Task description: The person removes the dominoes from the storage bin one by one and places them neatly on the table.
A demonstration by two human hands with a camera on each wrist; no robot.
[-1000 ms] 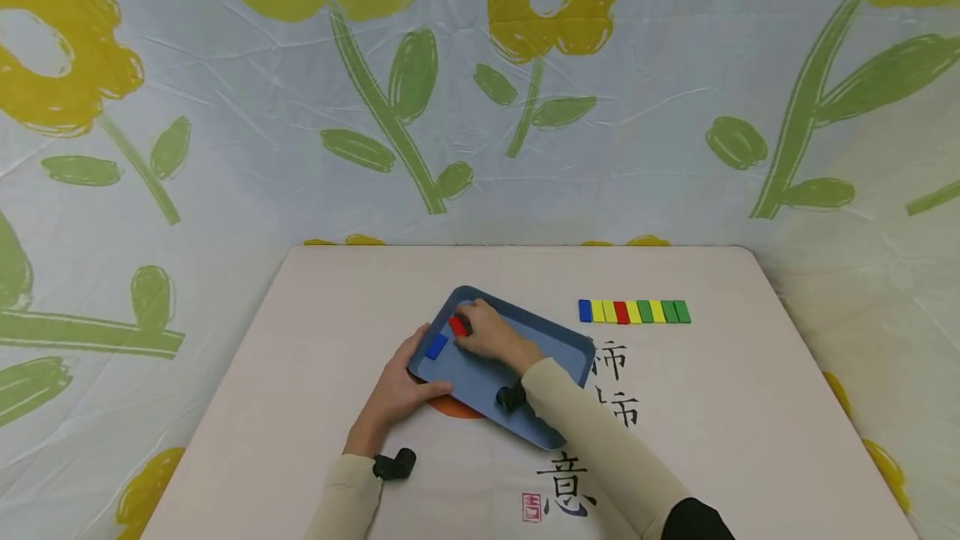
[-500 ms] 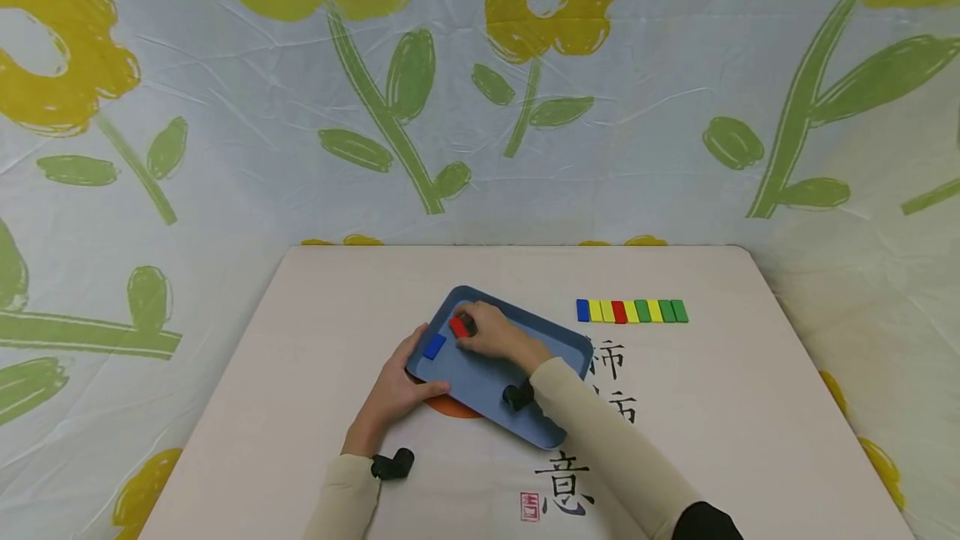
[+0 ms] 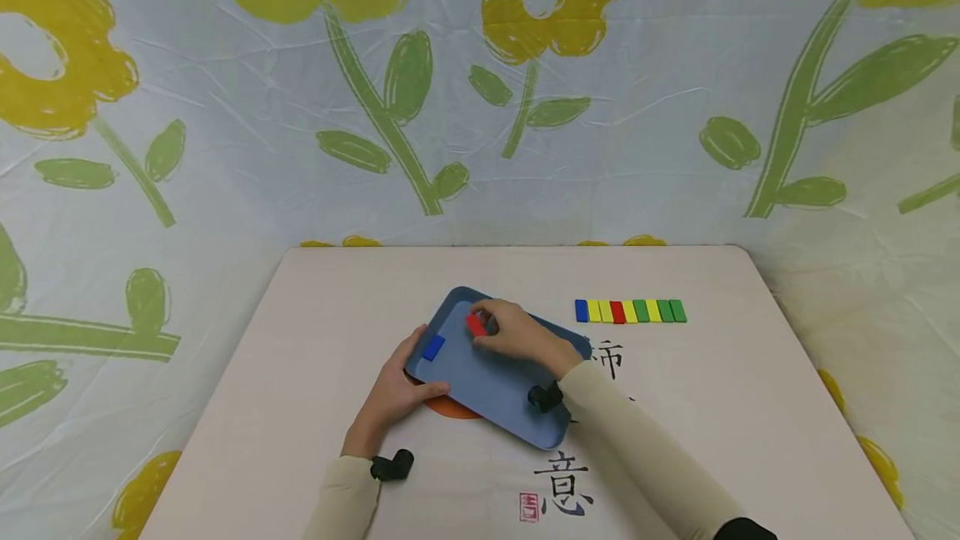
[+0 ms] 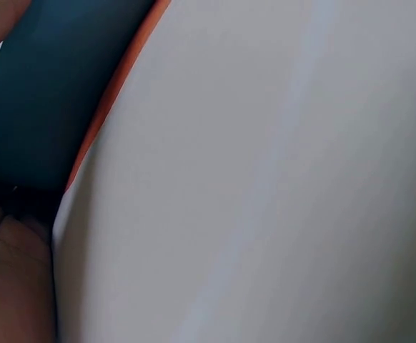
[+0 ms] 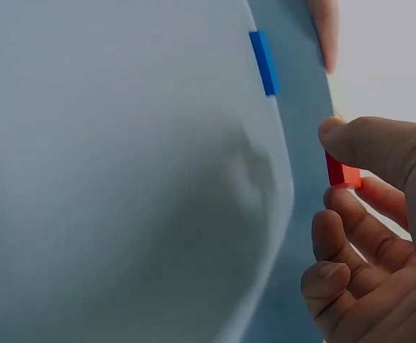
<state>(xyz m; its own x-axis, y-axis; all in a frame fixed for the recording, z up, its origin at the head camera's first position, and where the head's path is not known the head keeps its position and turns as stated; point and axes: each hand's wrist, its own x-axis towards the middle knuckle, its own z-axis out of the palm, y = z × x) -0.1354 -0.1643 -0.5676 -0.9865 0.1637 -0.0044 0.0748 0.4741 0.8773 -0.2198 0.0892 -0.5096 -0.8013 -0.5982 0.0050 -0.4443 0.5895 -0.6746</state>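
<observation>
A blue-grey tray [image 3: 487, 394] lies slanted on the table. My left hand [image 3: 397, 390] grips its near left corner, thumb on the rim and fingers along the outer side. Pinched between the thumb and fingertips of my right hand [image 3: 517, 332] is a small red rectangular block [image 3: 476, 325], held over the far left part of the tray. In the right wrist view, one end of the red block [image 5: 340, 171] shows below the thumb. A blue block [image 3: 432, 347] of similar shape lies on the tray near my left hand.
Beyond the tray to the right, a row of blue, yellow, red and green blocks [image 3: 630, 312] lies side by side on the table [image 3: 337, 298]. Black characters [image 3: 564, 486] and a partly covered orange shape [image 3: 450, 408] are printed on the tabletop. A flowered cloth [image 3: 637, 173] hangs behind.
My right hand has shifted to the right with the red block, away from the tray's left end. The left hand, tray and blue block have stayed in place.
</observation>
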